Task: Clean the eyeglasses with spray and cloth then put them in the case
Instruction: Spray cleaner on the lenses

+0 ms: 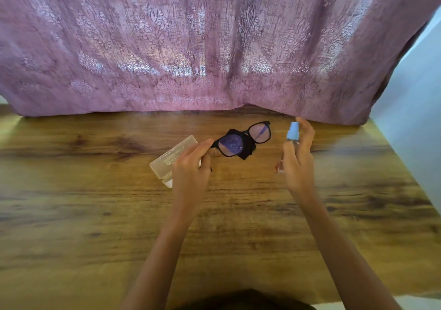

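From my feed, my left hand (191,164) pinches the eyeglasses (243,139) at the frame's left end, thumb and fingers closed on the hinge corner. The black frame stretches toward 2 o'clock from that grip, and its lenses show a purple tint. Under the glasses a black cloth (248,153) lies on the wooden table (95,214). The frame covers much of the cloth, and I cannot tell whether the two touch.

At 3 o'clock from the glasses, my right hand (298,164) wraps round the spray bottle (293,132). Its blue head pokes up past the fingers and one finger is raised beside it. The palm hides the bottle's body.

At 8 o'clock from the glasses the translucent case (174,159) rests on the table, its near right corner blocked by my left hand. I cannot tell whether its lid is up.

A mauve patterned curtain (214,47) hangs across 12 o'clock, its hem on the table's far edge. A pale wall (417,118) runs along the 3 o'clock side.
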Demonstrator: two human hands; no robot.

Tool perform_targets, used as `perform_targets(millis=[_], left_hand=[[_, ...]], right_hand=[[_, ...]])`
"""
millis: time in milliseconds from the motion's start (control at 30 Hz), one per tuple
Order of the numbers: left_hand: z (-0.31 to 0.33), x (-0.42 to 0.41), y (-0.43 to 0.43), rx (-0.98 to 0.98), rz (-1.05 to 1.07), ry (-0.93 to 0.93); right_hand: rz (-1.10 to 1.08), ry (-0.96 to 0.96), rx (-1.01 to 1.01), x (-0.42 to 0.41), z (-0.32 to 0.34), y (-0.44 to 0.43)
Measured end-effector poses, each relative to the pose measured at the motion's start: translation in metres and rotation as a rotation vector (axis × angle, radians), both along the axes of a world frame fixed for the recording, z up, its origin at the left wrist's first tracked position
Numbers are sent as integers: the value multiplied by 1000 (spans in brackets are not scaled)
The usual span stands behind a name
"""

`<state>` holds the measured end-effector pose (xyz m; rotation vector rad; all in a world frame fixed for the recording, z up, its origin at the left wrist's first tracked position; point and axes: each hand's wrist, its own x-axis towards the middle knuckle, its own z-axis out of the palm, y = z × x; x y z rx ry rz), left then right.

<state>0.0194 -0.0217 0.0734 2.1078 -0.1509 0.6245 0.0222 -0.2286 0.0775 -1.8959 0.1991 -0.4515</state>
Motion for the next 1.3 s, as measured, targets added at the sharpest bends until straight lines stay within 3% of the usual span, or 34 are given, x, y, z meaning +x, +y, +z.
perform_targets(millis=[267, 933, 1067, 1167, 1300], left_hand=[[-3, -1, 2, -9, 24, -47], [4, -4, 9, -31, 42, -68], [3, -2, 8, -46, 61, -45], [3, -2, 9, -41, 81, -14], [6, -2, 11, -34, 77, -9]], right_hand=[[-49, 149, -172, 18, -46, -27], [-137, 271, -119, 25, -67, -27], [-237, 9, -382, 25, -57, -18], [-148, -200, -606, 24, -57, -1], [-23, -207, -849, 29, -72, 12]])
